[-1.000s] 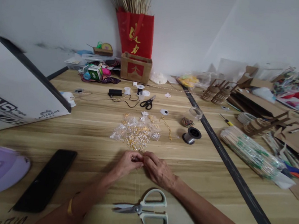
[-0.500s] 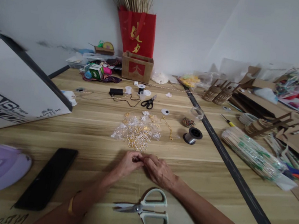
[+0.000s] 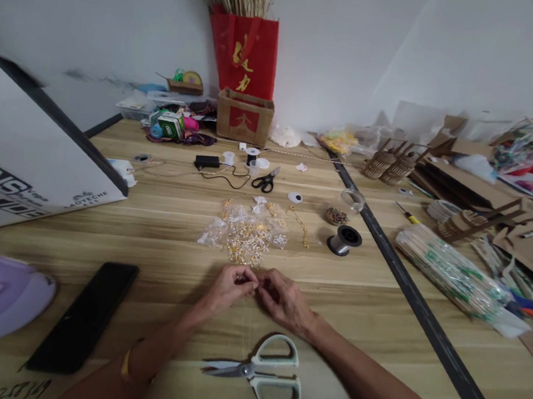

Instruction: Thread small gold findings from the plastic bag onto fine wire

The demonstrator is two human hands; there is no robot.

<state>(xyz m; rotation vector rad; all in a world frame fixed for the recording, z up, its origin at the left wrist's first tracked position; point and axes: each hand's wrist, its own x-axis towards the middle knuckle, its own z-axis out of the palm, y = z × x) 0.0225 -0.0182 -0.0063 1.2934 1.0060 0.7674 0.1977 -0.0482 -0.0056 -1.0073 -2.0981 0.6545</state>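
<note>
My left hand [image 3: 232, 288] and my right hand [image 3: 285, 299] meet at the fingertips just above the table, both closed in a pinch. Whatever sits between the fingers is too small to make out. Faint thin threads [image 3: 246, 332] run down from below the fingertips toward the scissors; which hand holds them is unclear. Light-green-handled scissors [image 3: 252, 371] lie in front of my wrists, blades slightly apart and pointing left. Just beyond my hands is a pile of small gold and clear beads [image 3: 247, 244], with small plastic bags [image 3: 240, 216] among them.
Right of the beads lie a gold chain [image 3: 299, 226], a wire spool [image 3: 344, 240] and a tub of mixed beads [image 3: 337, 215]. Black scissors [image 3: 266, 179] rest farther back. A black phone [image 3: 84, 316] and a white box [image 3: 33, 158] are at left, bagged sticks [image 3: 452, 271] at right.
My fingers have shifted slightly; the left hand's fingers show a little more gap behind the pinch, and the right hand has turned a bit. The things on the table stay put.
</note>
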